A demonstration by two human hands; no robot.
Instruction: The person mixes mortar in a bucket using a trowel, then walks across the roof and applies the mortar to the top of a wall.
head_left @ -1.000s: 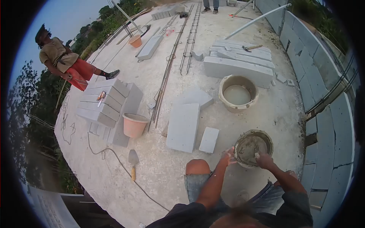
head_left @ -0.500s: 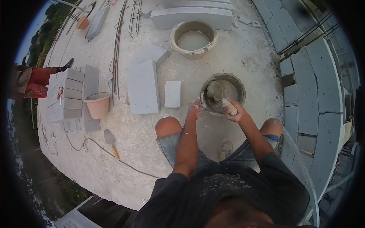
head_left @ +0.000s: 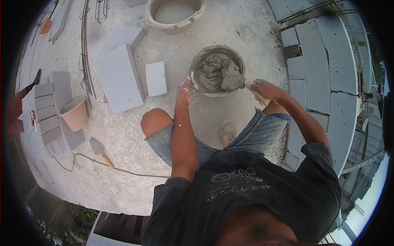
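Slab (head_left: pixel 230 24): 1 mortar bucket (head_left: pixel 196 65) is stood near its right edge, beside the block wall (head_left: pixel 324 78).
Left hand (head_left: pixel 184 91): fingers are curled on the bucket's rim.
Right hand (head_left: pixel 264 89): closed around a trowel (head_left: pixel 240 81), blade in the mortar.

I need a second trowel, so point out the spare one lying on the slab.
The spare trowel lies on the concrete at the left of the head view, just below the orange bucket and beside the cable.
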